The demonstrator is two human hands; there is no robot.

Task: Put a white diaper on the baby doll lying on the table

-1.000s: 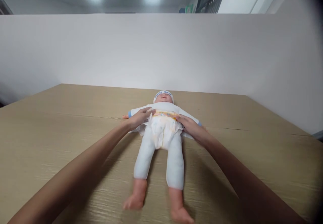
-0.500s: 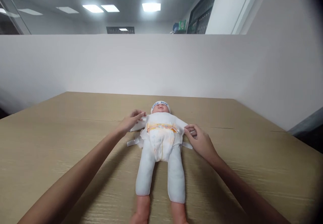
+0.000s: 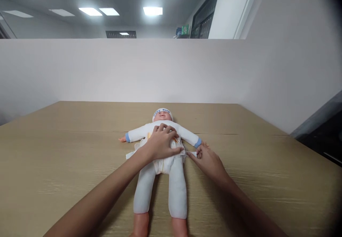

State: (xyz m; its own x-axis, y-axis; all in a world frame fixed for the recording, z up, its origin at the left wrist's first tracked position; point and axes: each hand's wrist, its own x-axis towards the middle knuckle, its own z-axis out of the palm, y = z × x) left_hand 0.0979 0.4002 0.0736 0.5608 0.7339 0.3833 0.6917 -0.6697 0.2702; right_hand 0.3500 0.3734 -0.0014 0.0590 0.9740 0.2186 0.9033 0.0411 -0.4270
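I am in an office: a plain white partition wall (image 3: 133, 71) stands beyond my hands, recessed ceiling light panels (image 3: 152, 11) glow above it, and a long wood-grain table (image 3: 53, 165) lies beneath them.

Operator body in head view: two bare forearms enter from the bottom edge, no sleeves visible up to the frame edge. Left hand (image 3: 161, 143) and right hand (image 3: 209, 161): no gloves, no rings, no watch or wristband showing. Fingernails short, unpainted as far as visible. No markings or tags. Rest of body out of frame.
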